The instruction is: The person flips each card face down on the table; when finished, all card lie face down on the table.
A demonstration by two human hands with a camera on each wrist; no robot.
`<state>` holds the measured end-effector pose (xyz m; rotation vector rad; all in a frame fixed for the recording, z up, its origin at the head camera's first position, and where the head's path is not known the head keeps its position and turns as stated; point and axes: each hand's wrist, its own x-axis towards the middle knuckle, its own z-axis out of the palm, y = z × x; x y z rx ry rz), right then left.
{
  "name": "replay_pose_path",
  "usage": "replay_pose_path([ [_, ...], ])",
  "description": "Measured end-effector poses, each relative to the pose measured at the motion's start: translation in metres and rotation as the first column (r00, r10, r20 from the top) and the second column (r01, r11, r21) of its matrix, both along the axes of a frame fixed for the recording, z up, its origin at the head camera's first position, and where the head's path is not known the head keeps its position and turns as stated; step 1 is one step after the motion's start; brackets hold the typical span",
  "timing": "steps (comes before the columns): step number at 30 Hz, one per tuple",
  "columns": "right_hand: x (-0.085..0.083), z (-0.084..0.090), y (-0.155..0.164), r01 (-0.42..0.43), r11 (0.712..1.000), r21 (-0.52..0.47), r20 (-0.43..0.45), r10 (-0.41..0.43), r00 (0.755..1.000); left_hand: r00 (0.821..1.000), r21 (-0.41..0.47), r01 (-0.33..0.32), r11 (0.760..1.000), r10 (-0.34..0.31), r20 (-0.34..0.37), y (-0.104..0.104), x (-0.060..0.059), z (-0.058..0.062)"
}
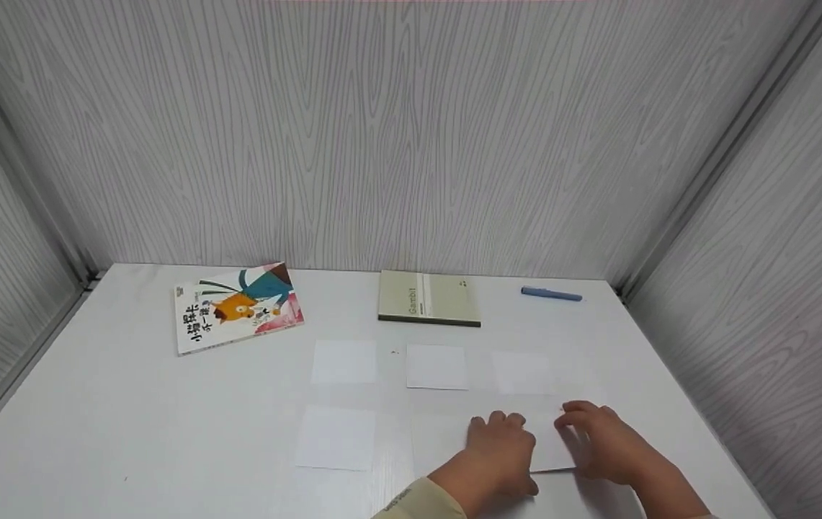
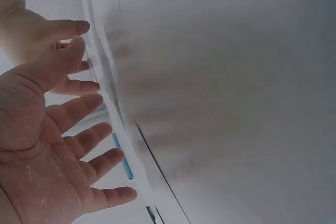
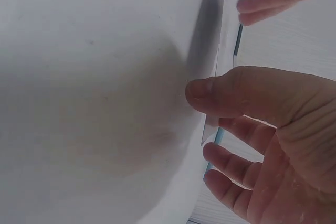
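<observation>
A white square of paper (image 1: 552,445) lies on the table between my hands, its near edge showing as a dark line. My right hand (image 1: 609,441) pinches that paper by its right side; in the right wrist view a corner of the paper (image 3: 209,128) shows between the thumb (image 3: 202,92) and the index finger. My left hand (image 1: 498,453) is over the left part of the paper, fingers spread and slightly bent, hiding that side. In the left wrist view the left palm (image 2: 47,150) shows with nothing gripped in it.
Other white squares lie in rows: back left (image 1: 344,362), back middle (image 1: 436,367), back right (image 1: 521,373) and front left (image 1: 336,437). Behind them are a picture book (image 1: 238,308), a green book (image 1: 429,298) and a blue pen (image 1: 552,294). Panels enclose the white table (image 1: 166,418).
</observation>
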<state>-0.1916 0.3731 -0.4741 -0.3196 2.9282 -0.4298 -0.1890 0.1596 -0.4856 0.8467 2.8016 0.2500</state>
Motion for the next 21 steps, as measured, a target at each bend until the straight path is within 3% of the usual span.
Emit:
replay_pose_path([
  [5, 0.0, -0.004, 0.001, -0.025, 1.0, 0.002, 0.005, 0.025, 1.0, 1.0, -0.058, -0.001, 0.998, 0.002, 0.02, 0.0, 0.004, 0.001],
  [13, -0.001, -0.004, 0.001, -0.035, 0.999, -0.007, 0.04, 0.035, 0.999, 1.0, -0.072, 0.014, 0.997, -0.013, 0.014, 0.0, 0.003, 0.003],
  [18, 0.004, -0.005, -0.003, 0.009, 0.999, -0.034, 0.046, -0.008, 0.999, 1.0, -0.02, 0.023, 1.0, -0.023, 0.014, -0.006, 0.002, 0.002],
  [21, 0.008, -0.006, -0.01, 0.043, 0.995, -0.088, 0.008, -0.042, 0.999, 1.0, 0.061, -0.005, 0.998, 0.004, 0.005, -0.023, 0.0, 0.003],
])
